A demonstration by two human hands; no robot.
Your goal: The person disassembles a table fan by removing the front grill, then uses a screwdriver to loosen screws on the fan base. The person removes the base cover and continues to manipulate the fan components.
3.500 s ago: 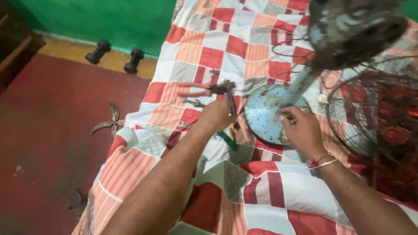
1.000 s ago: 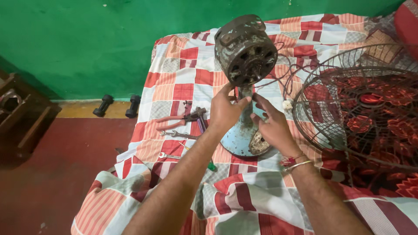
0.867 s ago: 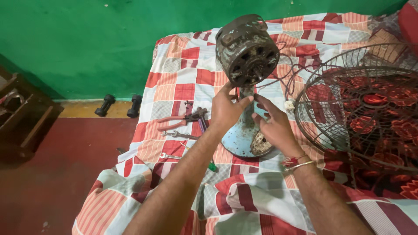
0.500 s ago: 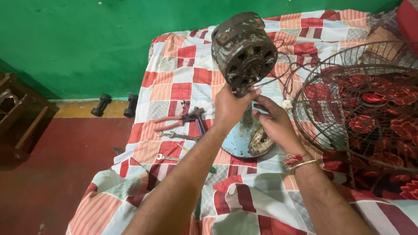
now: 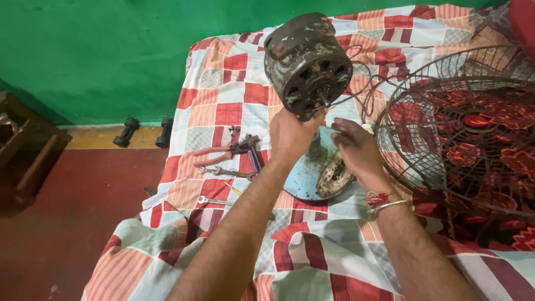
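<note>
A worn, dark fan motor (image 5: 307, 64) stands upright on its neck above a round pale-blue base (image 5: 304, 175) on a patchwork cloth. My left hand (image 5: 291, 135) grips the neck just under the motor. Beside it, my right hand (image 5: 356, 147) rests against the stand, fingers bent near the base's top; what it holds is hidden. A rusty oval plate (image 5: 333, 177) lies on the base below my right hand. Thin wires (image 5: 365, 83) trail from the motor.
A wire fan guard (image 5: 462, 128) lies at the right over red floral fabric. Pliers (image 5: 225, 150) and wrenches (image 5: 223, 173) lie on the cloth left of the base. Two dark dumbbells (image 5: 145, 131) sit by the green wall. A dark wooden piece (image 5: 25, 147) stands at left.
The view has lifted from the cloth to the standing fan motor. My left hand has left the tools and taken the neck under the motor; my right hand stays at the base.
</note>
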